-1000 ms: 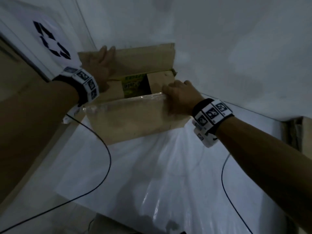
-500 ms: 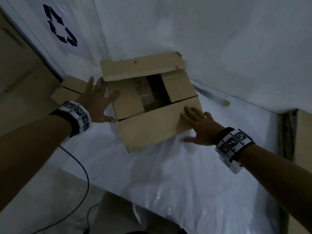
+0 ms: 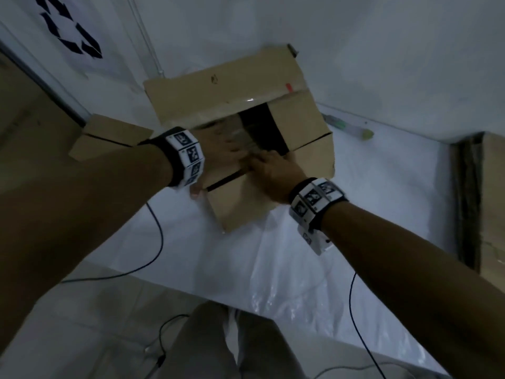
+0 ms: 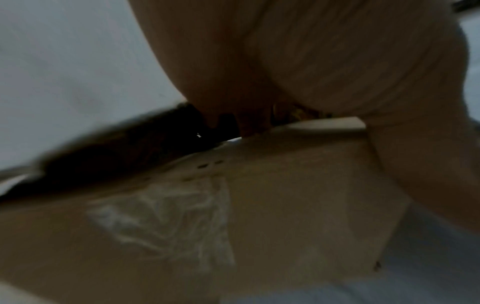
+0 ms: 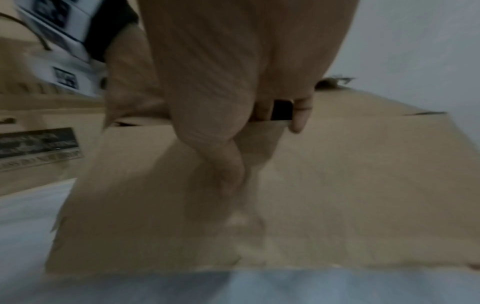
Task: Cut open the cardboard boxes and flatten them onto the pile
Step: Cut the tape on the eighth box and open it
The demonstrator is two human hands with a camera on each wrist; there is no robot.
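While I lean over the crinkled white plastic sheet [image 3: 276,272] that covers the floor up to the pale wall [image 3: 382,45], the brown cardboard box [image 3: 240,88] lies on it with its four flaps folded outward, its far flap against that wall. A black recycling symbol [image 3: 73,31] marks the panel to my left, and a smaller flattened brown cardboard piece [image 3: 109,136] lies just beside the box on that side. Through the dark opening between the flaps I cannot tell what, if anything, is inside. My left hand [image 3: 218,149] reaches over the left flap toward that opening; the blur hides how its fingers lie. My right hand [image 3: 273,170] grips the inner edge of the near flap, fingers [image 5: 298,115] curled over it and thumb beneath. A pale stick-like object [image 3: 347,127] lies along the wall to the right, and more brown cardboard [image 3: 492,203] stands at the right edge, well apart from the box, with bare sheet between.
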